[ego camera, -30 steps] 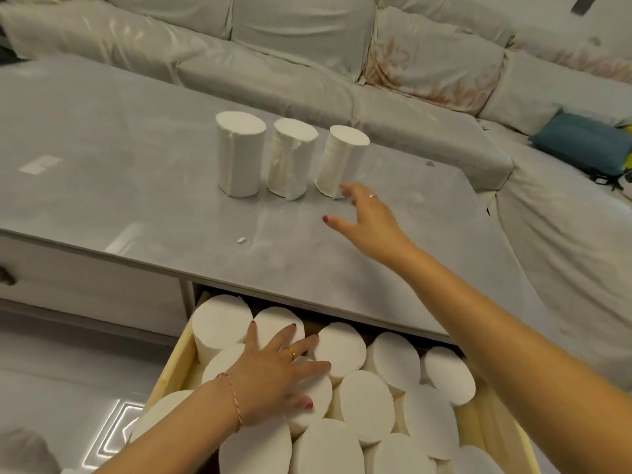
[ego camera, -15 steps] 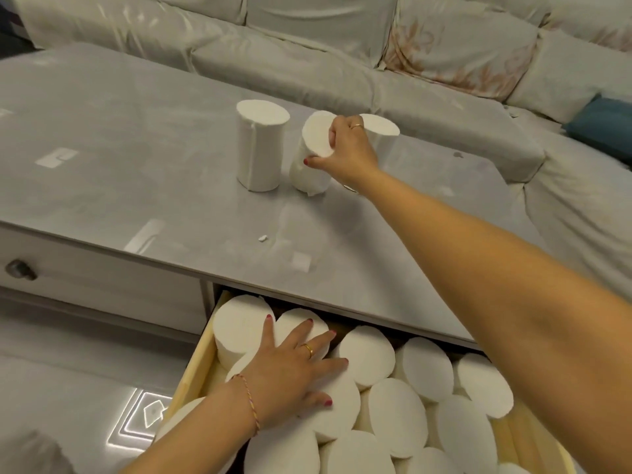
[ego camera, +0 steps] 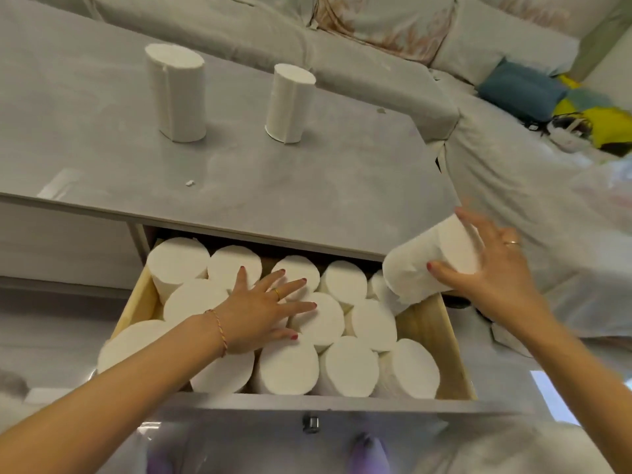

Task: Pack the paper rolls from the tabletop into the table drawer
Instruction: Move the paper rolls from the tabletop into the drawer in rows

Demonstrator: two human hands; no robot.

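Note:
Two white paper rolls stand upright on the grey tabletop (ego camera: 307,186): one at the left (ego camera: 178,94), one in the middle (ego camera: 289,104). Below it the wooden drawer (ego camera: 431,330) is pulled out and holds several white rolls standing on end (ego camera: 372,325). My left hand (ego camera: 263,311) lies flat with spread fingers on the tops of those rolls. My right hand (ego camera: 492,268) grips another white roll (ego camera: 420,268), tilted on its side above the drawer's right rear corner.
A covered sofa (ego camera: 376,70) wraps round the far and right sides of the table. A blue cushion (ego camera: 519,88) and yellow things (ego camera: 602,121) lie on it at the right. A metal knob (ego camera: 310,422) sits on the drawer front. A paper scrap (ego camera: 189,183) lies on the tabletop.
My right hand has lifted the middle roll off the tabletop and carried it down and right to the drawer. Two rolls remain standing. My left hand has stayed on the packed rolls.

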